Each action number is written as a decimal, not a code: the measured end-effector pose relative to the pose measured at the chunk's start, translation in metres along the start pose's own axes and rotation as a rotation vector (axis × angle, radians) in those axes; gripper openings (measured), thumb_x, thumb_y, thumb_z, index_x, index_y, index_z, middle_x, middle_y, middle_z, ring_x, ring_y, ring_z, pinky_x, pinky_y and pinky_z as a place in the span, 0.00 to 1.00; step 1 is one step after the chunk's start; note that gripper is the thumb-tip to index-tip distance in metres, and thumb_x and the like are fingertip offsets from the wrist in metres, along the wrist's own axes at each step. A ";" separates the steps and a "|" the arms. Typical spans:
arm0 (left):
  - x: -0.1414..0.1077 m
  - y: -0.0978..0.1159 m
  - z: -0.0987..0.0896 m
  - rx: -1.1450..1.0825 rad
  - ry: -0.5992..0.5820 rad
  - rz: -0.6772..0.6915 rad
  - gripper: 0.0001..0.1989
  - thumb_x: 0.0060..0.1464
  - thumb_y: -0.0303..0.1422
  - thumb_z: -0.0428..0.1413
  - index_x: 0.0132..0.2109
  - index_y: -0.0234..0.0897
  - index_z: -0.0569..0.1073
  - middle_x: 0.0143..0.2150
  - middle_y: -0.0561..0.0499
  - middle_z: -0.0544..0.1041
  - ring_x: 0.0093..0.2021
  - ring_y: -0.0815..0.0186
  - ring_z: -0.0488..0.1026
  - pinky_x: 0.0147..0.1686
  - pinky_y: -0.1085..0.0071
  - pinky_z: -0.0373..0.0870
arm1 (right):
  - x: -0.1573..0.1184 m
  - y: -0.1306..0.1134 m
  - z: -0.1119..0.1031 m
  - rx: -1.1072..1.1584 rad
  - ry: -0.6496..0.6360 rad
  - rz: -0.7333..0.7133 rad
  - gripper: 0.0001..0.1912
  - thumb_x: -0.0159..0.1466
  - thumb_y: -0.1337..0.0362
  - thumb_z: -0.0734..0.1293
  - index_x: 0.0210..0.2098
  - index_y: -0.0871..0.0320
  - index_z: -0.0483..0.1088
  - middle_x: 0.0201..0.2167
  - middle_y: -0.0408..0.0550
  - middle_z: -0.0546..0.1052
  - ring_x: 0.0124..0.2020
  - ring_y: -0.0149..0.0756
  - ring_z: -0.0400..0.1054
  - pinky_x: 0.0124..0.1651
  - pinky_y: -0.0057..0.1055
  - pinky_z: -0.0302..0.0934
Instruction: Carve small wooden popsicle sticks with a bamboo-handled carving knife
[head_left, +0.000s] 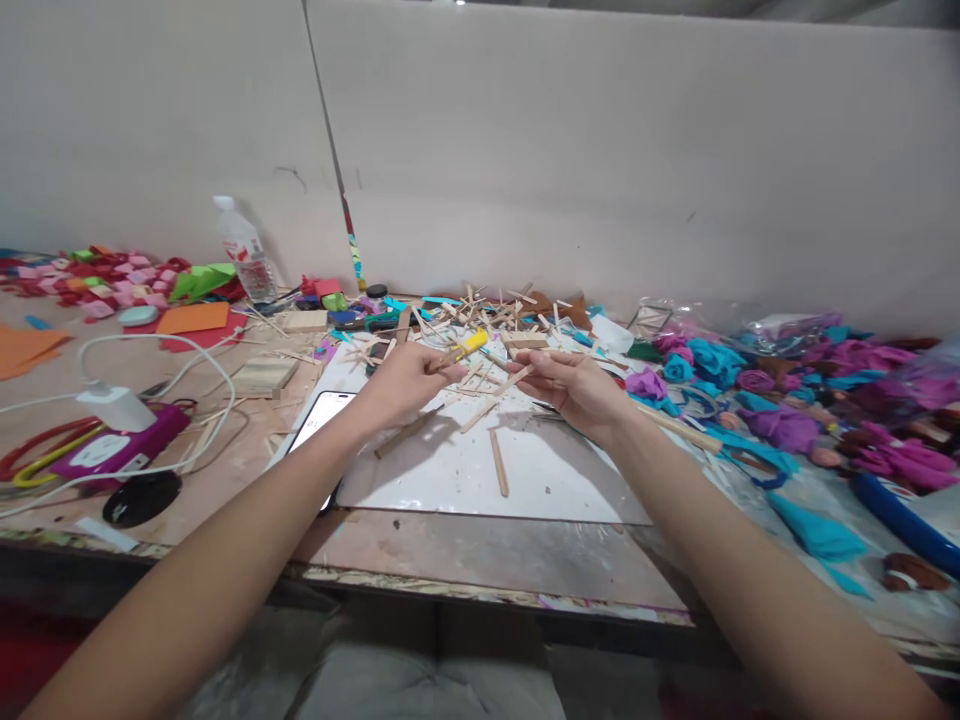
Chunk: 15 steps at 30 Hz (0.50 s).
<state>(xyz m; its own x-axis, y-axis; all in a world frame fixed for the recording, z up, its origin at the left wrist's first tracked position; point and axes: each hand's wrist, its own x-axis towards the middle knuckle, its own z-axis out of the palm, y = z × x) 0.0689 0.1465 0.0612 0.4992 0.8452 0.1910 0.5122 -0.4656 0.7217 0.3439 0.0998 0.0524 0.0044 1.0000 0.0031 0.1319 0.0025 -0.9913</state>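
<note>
My left hand [412, 383] is closed around a thin, brownish stick-like thing with a bright yellow part [471, 345] at its far end; its exact kind is not clear. Between the thumb and fingers of my right hand [574, 388] is a thin wooden stick [513, 381], slanting down to the left. Both hands are above a white board [450, 490], a short gap apart. One loose wooden strip [499, 463] lies on the board below them, and a darker strip [409, 432] lies under my left hand. A small wooden block [527, 341] shows just behind my right fingertips.
A pile of wooden sticks [517, 305] covers the board's back. Left are a phone [319, 425], a purple power strip [112, 450] with white cables, and a plastic bottle [247, 255]. Crumpled purple and blue paper [787, 425] spreads rightward. A wall [562, 150] stands behind.
</note>
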 end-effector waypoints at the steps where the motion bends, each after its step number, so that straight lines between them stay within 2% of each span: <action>1: 0.000 0.000 0.000 -0.025 -0.014 0.014 0.21 0.70 0.46 0.58 0.33 0.35 0.70 0.26 0.59 0.64 0.25 0.73 0.61 0.28 0.74 0.62 | -0.001 -0.001 0.002 0.034 -0.011 0.011 0.21 0.73 0.53 0.69 0.59 0.57 0.73 0.59 0.54 0.77 0.55 0.43 0.75 0.57 0.47 0.74; 4: -0.002 0.001 0.002 -0.103 -0.086 0.068 0.25 0.67 0.48 0.59 0.26 0.37 0.65 0.23 0.60 0.55 0.25 0.73 0.53 0.28 0.71 0.51 | -0.003 -0.002 0.009 0.099 -0.041 0.033 0.20 0.73 0.54 0.70 0.59 0.57 0.73 0.59 0.54 0.77 0.55 0.42 0.75 0.57 0.47 0.74; 6: -0.003 0.004 0.003 -0.146 -0.152 0.102 0.24 0.64 0.49 0.60 0.26 0.37 0.69 0.24 0.58 0.56 0.26 0.72 0.54 0.29 0.69 0.51 | -0.006 -0.004 0.014 0.112 -0.063 0.039 0.19 0.73 0.54 0.70 0.58 0.57 0.73 0.59 0.54 0.77 0.55 0.42 0.75 0.57 0.47 0.74; 10: -0.005 0.010 0.005 -0.199 -0.242 0.139 0.19 0.62 0.49 0.60 0.34 0.36 0.80 0.24 0.56 0.62 0.27 0.70 0.57 0.31 0.69 0.54 | -0.013 -0.006 0.022 0.073 -0.108 0.034 0.19 0.73 0.52 0.69 0.57 0.57 0.74 0.58 0.54 0.77 0.54 0.41 0.75 0.56 0.46 0.75; 12: -0.006 0.010 0.004 -0.211 -0.239 0.137 0.18 0.62 0.47 0.60 0.37 0.36 0.82 0.25 0.56 0.64 0.28 0.70 0.58 0.31 0.69 0.55 | -0.016 -0.008 0.023 0.020 -0.129 0.027 0.20 0.73 0.51 0.69 0.57 0.58 0.74 0.56 0.54 0.78 0.53 0.41 0.76 0.56 0.46 0.75; 15: -0.005 0.008 0.002 -0.211 -0.176 0.123 0.17 0.61 0.45 0.60 0.33 0.36 0.78 0.25 0.56 0.64 0.27 0.70 0.58 0.32 0.69 0.56 | -0.019 -0.010 0.020 -0.118 -0.166 0.013 0.20 0.73 0.50 0.68 0.53 0.59 0.75 0.52 0.52 0.79 0.49 0.39 0.77 0.52 0.43 0.75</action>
<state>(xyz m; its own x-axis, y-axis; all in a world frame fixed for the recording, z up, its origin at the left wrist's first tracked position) 0.0722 0.1375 0.0648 0.6711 0.7190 0.1806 0.2932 -0.4812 0.8261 0.3223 0.0811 0.0594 -0.1550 0.9871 -0.0411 0.2478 -0.0015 -0.9688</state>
